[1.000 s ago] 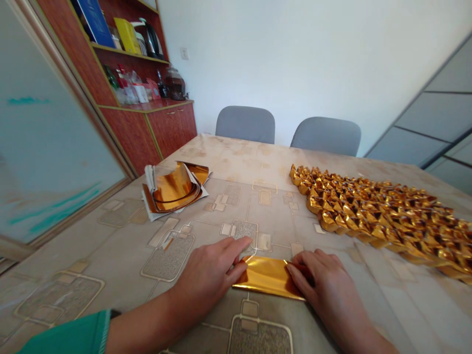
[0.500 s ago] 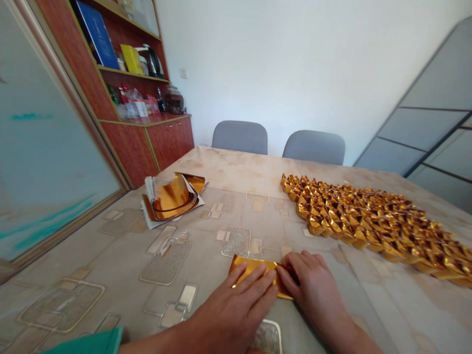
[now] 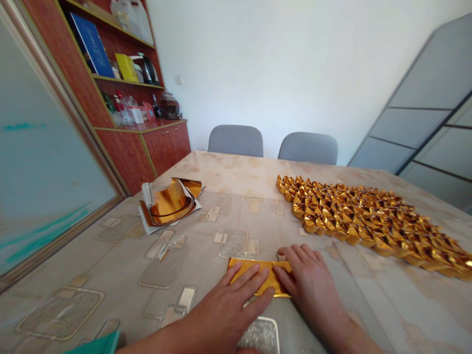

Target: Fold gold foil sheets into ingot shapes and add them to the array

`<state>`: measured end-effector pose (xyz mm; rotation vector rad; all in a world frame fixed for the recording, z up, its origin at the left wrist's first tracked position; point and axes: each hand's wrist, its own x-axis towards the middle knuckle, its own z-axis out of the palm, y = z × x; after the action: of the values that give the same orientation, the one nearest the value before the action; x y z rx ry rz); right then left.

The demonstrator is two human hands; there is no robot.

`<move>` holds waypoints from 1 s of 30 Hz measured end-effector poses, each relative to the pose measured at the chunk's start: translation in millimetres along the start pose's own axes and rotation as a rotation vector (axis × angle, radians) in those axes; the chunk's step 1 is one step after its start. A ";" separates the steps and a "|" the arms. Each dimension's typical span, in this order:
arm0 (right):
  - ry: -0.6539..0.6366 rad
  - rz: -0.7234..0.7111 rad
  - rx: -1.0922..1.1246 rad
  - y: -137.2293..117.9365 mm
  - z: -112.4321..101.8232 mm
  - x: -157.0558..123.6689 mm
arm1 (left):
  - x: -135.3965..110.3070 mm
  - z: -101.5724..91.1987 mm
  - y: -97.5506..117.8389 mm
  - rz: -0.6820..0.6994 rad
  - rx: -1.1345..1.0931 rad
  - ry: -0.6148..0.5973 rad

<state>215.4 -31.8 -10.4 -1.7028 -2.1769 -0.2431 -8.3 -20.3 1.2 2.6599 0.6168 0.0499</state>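
A folded strip of gold foil paper [image 3: 254, 270] lies flat on the table near the front edge. My left hand [image 3: 228, 309] rests on it with fingers stretched flat across its left and middle part. My right hand [image 3: 308, 282] presses its right end, fingers spread and lying flat over the foil. Part of the strip is hidden under both hands.
Several folded gold foil ingots [image 3: 365, 219] lie in rows on the right of the table [image 3: 110, 255]. A stack of gold foil sheets on white paper [image 3: 167, 204] sits at the left. Two grey chairs [image 3: 236, 140] stand at the far side, a wooden cabinet [image 3: 140, 142] at left.
My left hand slid from the strip's left end onto its top. My right hand opened flat over the right end. The camera tilted upward a little.
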 end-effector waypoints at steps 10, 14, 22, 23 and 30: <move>0.130 -0.309 0.065 -20.2 -8.8 -43.8 | -3.8 1.6 -2.1 0.020 -0.040 -0.015; 0.157 -0.315 0.019 -17.2 -16.7 -49.0 | -5.2 -4.7 0.6 0.035 -0.014 -0.002; 0.091 -0.306 0.039 -11.4 -16.7 -48.6 | -20.0 -18.2 -23.8 0.140 0.108 -0.001; 0.073 -0.302 0.048 -10.7 -16.2 -48.6 | -26.3 -19.2 -30.1 0.137 0.133 0.014; 0.004 -0.318 0.088 -7.4 -17.2 -44.0 | -59.2 -30.2 -55.5 0.207 0.320 0.066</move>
<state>220.4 -79.3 -10.9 -1.3041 -2.4105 -0.2285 -88.4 11.3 10.1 3.0352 0.3942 0.1062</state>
